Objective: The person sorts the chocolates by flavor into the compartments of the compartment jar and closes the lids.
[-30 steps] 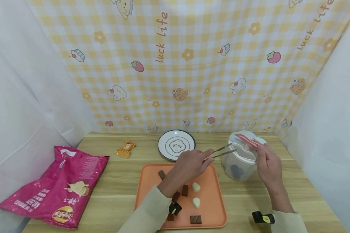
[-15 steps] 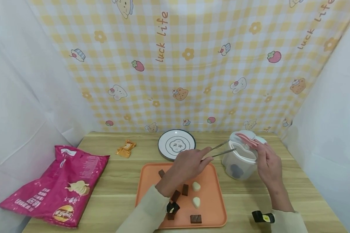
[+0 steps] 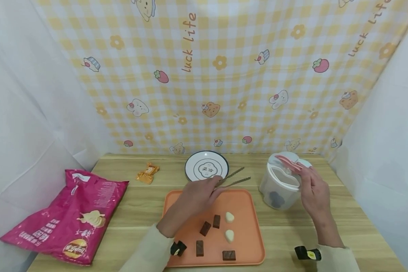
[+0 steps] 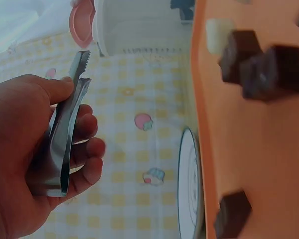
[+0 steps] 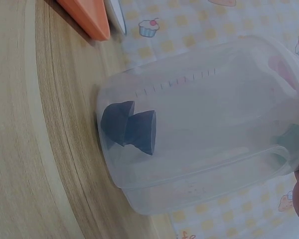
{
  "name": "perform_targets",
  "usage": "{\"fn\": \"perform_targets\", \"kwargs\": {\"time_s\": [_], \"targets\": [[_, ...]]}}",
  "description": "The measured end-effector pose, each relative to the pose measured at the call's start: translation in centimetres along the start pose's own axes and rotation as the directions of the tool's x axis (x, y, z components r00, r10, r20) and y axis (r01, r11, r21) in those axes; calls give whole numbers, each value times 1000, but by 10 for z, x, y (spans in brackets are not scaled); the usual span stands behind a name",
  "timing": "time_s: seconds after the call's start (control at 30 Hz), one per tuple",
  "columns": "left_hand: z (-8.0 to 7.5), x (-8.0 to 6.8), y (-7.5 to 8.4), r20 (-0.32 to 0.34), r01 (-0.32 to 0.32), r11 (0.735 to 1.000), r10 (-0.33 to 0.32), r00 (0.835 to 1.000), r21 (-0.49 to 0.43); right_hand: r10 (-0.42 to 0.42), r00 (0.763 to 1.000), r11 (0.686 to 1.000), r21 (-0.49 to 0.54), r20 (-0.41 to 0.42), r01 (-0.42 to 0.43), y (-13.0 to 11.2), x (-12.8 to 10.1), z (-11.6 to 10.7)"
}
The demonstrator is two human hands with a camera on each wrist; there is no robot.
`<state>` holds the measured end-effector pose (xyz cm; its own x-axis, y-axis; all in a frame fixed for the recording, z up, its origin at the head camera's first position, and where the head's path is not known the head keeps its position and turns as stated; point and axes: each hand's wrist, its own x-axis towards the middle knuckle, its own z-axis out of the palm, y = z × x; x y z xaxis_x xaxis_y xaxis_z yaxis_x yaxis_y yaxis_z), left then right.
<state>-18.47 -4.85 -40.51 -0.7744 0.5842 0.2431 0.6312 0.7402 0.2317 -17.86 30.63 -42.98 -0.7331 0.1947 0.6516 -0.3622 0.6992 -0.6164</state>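
The left hand's (image 3: 198,194) fingers (image 4: 84,127) curl round a pair of metal tongs (image 3: 232,178), gripping them near the closed end; the toothed tips stand slightly apart with nothing between them and point toward the right of the head view, above the far edge of the orange tray (image 3: 248,241) at centre bottom. The right hand's (image 3: 314,194) fingers lie on the pink-edged lid (image 3: 289,161) of a clear plastic jar (image 3: 279,186) at right centre; whether they pinch it or only rest there cannot be told. Two dark pieces (image 5: 128,128) sit at the jar's bottom. On the tray lie brown chocolate blocks (image 3: 205,228) and two pale sweets (image 3: 229,217). Behind the tray stands a white plate (image 3: 206,169), a small orange wrapper (image 3: 147,173) to its left, and a pink crisp bag (image 3: 68,217) at lower left of the wooden surface (image 3: 136,211)
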Motion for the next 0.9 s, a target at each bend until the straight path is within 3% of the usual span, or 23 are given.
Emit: {"fn": "perform_targets", "kwargs": {"time_s": [0.13,0.33,0.63,0.9], "targets": [[1,-17,-16,-80,-23,1000,24,996,16,18,1000,1000,-12,22,-18,-2,1,-1],[1,-38,-39,-130,56,998,-56,990,-3,38,999,999,-7,31,-38,-4,1,-1],[0,-68,-65,-78,70,998,-70,994,-4,37,999,999,-2,36,-37,-4,1,-2],[2,-94,-84,-115,34,999,-33,993,11,16,999,1000,-9,44,-16,-4,1,-2]]}}
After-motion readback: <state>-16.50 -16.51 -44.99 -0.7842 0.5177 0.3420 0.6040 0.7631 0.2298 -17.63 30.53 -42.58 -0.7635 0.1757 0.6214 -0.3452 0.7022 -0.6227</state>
